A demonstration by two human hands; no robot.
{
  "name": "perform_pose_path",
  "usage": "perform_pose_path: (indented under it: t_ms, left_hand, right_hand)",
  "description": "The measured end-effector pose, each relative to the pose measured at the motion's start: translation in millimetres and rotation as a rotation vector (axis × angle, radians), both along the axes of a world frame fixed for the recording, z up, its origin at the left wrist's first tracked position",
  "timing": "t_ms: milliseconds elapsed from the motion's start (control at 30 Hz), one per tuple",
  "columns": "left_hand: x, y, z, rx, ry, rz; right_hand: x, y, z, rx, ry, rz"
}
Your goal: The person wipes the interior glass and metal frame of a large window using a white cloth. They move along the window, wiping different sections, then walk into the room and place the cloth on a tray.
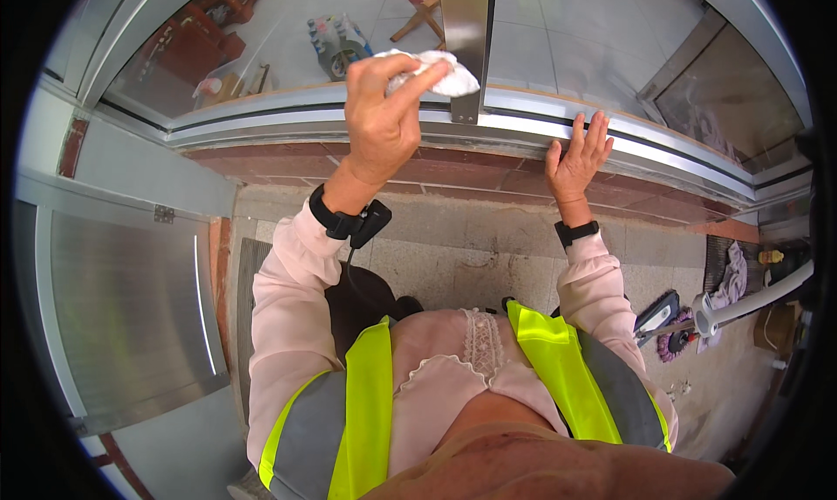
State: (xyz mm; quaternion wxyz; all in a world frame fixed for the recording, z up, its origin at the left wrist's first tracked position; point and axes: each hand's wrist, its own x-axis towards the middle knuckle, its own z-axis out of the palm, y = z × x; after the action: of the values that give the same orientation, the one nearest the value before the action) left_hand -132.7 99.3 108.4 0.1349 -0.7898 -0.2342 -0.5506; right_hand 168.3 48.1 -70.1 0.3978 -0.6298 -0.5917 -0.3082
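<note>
A crumpled white cloth (451,75) is gripped in the fingers of my left hand (382,111), raised before the glass window (288,49). It overlaps the upright metal mullion (465,39) in view; I cannot tell whether it touches glass or metal. Lower and to the right, my right hand (575,163) rests with fingers spread on the silver metal sill rail (660,150), holding nothing. Red-brown tiles (471,170) face the low wall under the rail.
Behind the glass are a pack of bottles (339,45) and a folding stool (415,3). A frosted panel door (131,291) stands at left. On the floor at right lie a flat mop head (659,313), a purple fringed mop (673,343) and a cloth (732,278) beside a pole (765,297).
</note>
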Motion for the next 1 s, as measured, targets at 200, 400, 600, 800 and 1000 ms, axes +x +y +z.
perform_pose_path:
  t_ms: [200, 400, 600, 800, 1000]
  left_hand:
    - [25, 40, 38, 0.037, -0.207, 0.096]
    - [36, 21, -44, -0.228, -0.283, -0.028]
    - [0, 8, -95, -0.172, 0.180, 0.078]
    - [-50, 30, -95, -0.150, 0.391, 0.105]
    - [-174, 55, -104, -0.119, 0.273, 0.338]
  right_hand:
    - [-2, 2, -1, 0.023, -0.009, 0.031]
    - [-2, 2, 0, 0.013, -0.014, 0.025]
    - [-3, -1, 3, -0.009, -0.019, 0.018]
    - [-2, -8, 8, -0.051, -0.044, -0.003]
    - [-6, -4, 11, -0.007, -0.098, -0.009]
